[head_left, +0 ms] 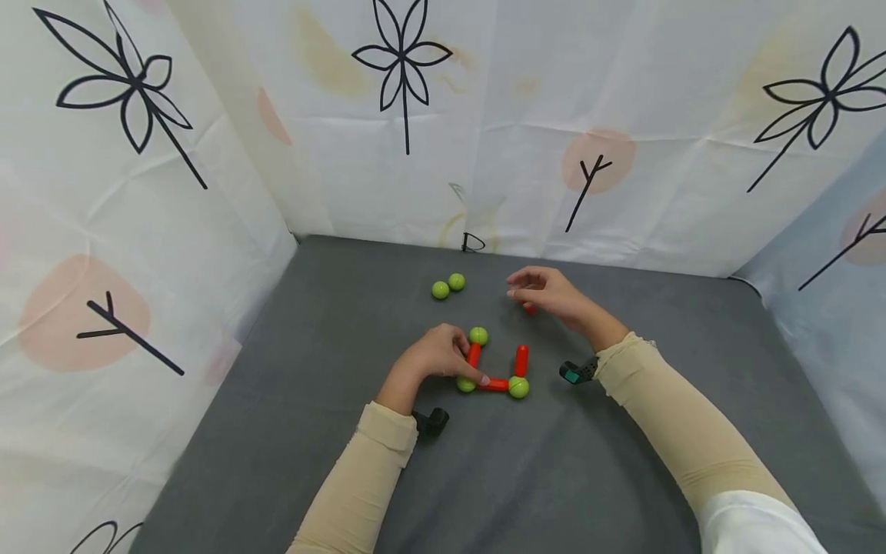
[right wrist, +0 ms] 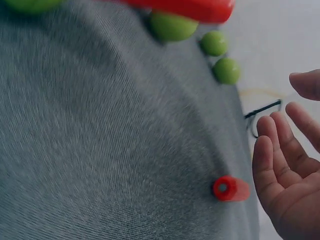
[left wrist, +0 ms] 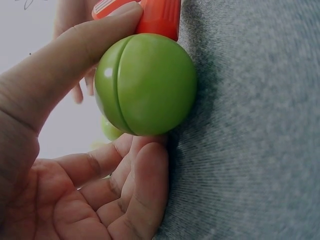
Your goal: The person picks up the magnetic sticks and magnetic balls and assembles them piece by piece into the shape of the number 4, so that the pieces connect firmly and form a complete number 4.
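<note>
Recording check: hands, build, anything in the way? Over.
Left hand holding frame at near-left corner. Right hand open, empty, beside loose rod. Frame's far side open. Nothing seen in the way.

Three-sided frame (head_left: 494,385), red and green

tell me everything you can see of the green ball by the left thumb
The green ball is round and glossy, like hard plastic, with a groove curving round it. It seems to rest on the grey cloth. In the left wrist view a red rod meets it; in the head view the left hand hides where another rod runs toward it. The thumb lies beside it, fingers curl close; whether they touch it is unclear.
</note>
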